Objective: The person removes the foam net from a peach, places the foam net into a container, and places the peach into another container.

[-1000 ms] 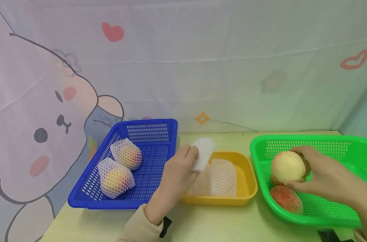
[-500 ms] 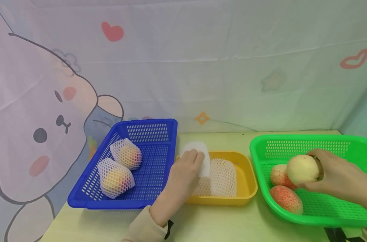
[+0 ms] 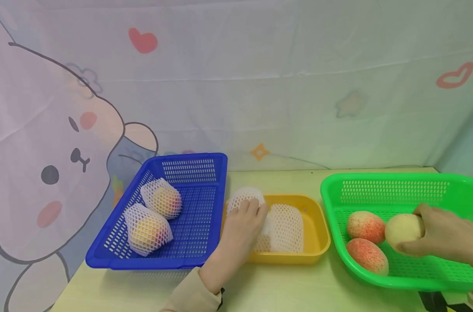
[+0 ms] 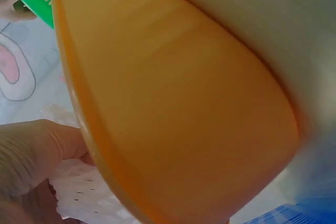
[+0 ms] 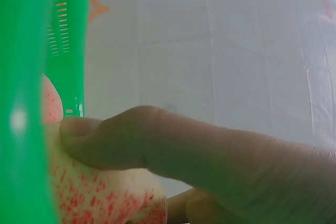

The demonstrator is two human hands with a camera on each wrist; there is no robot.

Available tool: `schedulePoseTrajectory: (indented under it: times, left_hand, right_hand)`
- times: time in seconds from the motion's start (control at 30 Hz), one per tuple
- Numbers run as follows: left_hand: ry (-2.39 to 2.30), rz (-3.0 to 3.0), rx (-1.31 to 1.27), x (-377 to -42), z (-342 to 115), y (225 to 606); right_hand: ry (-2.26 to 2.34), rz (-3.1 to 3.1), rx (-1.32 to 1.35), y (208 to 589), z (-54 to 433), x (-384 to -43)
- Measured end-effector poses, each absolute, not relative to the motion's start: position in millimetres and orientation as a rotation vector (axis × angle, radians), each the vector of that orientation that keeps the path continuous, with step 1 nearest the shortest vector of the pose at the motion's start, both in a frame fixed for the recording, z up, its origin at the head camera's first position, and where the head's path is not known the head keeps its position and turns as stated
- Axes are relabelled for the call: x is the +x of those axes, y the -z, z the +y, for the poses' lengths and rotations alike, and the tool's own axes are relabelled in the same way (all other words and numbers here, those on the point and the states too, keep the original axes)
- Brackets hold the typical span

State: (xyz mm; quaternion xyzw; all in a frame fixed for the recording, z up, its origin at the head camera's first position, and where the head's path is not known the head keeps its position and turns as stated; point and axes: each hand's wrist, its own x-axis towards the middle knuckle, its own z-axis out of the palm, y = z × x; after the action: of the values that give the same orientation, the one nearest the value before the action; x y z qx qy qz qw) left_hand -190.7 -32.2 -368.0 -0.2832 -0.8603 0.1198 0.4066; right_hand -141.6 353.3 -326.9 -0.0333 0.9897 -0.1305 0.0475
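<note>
My left hand [image 3: 240, 229] grips a white foam net sleeve [image 3: 246, 195] at the left side of a yellow tray [image 3: 316, 232]. In the left wrist view, the thumb lies against the white foam net [image 4: 92, 192] just past the tray's rim. Another foam net [image 3: 288, 229] lies flat in the tray. My right hand [image 3: 447, 234] holds a pale peach [image 3: 403, 232] low inside the green basket [image 3: 380, 284], thumb on the near side. Two more peaches, one red and cream [image 3: 366, 227] and one redder [image 3: 366, 256], lie to its left. The right wrist view shows the held peach [image 5: 105, 192] speckled red.
On the left stands a blue basket [image 3: 197, 216] with two net-wrapped peaches, a rear one [image 3: 166, 200] and a front one [image 3: 147, 232]. A printed curtain [image 3: 236, 86] hangs behind the pale wooden table [image 3: 283, 286].
My left hand has lowered the foam net from above the tray down to its left side. My right hand has moved the peach right and down, uncovering the peach behind it.
</note>
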Motion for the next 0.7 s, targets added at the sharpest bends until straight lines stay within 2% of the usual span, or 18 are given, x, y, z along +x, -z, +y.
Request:
schedulePoseTrajectory:
  times: [0.7]
  left_hand:
    - [-0.226, -2.49, -0.556, -188, -32, 383]
  right_hand:
    - [0.432, 2.817, -0.098, 340, 358, -146]
